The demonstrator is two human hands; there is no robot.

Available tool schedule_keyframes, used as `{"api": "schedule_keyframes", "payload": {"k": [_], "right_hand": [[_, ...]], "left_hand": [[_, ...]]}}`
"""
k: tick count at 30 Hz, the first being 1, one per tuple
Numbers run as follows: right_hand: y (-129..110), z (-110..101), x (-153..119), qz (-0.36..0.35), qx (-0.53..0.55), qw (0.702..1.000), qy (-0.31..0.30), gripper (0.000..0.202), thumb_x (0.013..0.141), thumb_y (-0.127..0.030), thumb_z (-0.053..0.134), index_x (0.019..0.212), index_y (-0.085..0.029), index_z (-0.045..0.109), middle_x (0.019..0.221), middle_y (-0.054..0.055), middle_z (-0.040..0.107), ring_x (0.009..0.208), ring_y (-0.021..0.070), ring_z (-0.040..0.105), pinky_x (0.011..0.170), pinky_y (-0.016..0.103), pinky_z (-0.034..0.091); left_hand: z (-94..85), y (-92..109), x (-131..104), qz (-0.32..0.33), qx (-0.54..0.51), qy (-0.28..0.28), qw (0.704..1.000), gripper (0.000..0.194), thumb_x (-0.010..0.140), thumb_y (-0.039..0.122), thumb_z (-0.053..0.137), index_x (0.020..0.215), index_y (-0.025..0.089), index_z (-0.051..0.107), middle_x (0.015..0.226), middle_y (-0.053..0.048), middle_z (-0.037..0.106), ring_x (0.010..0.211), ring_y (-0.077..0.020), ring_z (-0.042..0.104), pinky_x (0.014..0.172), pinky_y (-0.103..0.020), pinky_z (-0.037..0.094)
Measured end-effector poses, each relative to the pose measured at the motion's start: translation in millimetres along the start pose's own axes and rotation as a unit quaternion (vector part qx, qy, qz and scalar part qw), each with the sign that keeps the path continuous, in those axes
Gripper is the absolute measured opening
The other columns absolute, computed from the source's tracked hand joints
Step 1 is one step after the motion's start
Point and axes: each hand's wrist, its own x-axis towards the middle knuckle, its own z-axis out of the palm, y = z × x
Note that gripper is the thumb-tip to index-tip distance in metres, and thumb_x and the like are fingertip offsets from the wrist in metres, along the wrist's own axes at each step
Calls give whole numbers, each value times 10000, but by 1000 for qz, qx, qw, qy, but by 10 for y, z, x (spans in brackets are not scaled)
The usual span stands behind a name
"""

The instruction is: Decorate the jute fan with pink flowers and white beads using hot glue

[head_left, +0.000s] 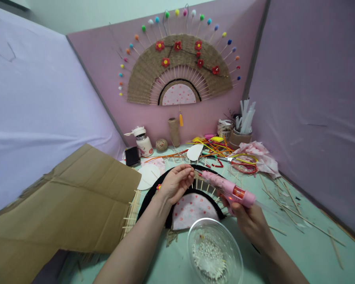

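My right hand (250, 221) is wrapped round a pink hot glue gun (227, 187), its nozzle pointing left. Right at the nozzle tip, my left hand (179, 181) pinches something too small to make out. Below both hands lies a half-round fan (195, 211) with a black border, thin sticks and a flowered pink-white centre. My left hand and forearm cover part of it. In front of the fan stands a clear plastic bowl (214, 252) holding many small white pearl beads.
Brown cardboard (77, 205) leans at the left. A white bottle (143, 144), a twine ball (161, 144) and a cardboard tube (174, 132) stand at the back. Scissors (229, 159) lie among coloured pipe cleaners. Loose sticks (307, 217) lie right. A finished fan (180, 51) hangs on the backdrop.
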Motion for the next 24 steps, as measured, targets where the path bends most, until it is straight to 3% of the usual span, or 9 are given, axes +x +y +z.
{"api": "schedule_keyframes", "payload": {"k": [8, 15, 20, 24], "right_hand": [[-121, 17, 40, 7, -3, 1000, -25, 443, 869, -512, 584, 1166, -195, 666, 1093, 132, 710, 994, 312, 661, 836, 412, 565], [-141, 24, 41, -20, -36, 999, -7, 392, 872, -538, 566, 992, -183, 680, 808, 75, 708, 648, 205, 631, 603, 301, 546], [-157, 22, 38, -24, -48, 998, -12, 398, 882, -542, 549, 1017, -187, 667, 850, 80, 710, 700, 218, 643, 622, 304, 537], [-175, 28, 46, -25, -59, 997, -30, 376, 889, -543, 531, 924, -193, 664, 789, 62, 678, 630, 192, 599, 549, 278, 496]], "left_hand": [[-23, -19, 1, 0, -15, -30, 999, 235, 611, 103, 834, 784, 99, 675, 758, -34, 673, 654, -61, 614, 620, -143, 506], [-14, -37, 7, 6, -6, -31, 999, 266, 590, 126, 858, 775, 84, 672, 751, -32, 653, 622, -49, 586, 599, -141, 484], [-26, -61, 21, 14, 14, -50, 999, 257, 615, 173, 857, 762, 77, 670, 676, -16, 612, 597, -41, 558, 589, -132, 466], [-38, -65, 15, 18, 18, -55, 998, 269, 612, 190, 862, 760, 78, 667, 687, -22, 624, 604, -44, 575, 615, -137, 482]]}}
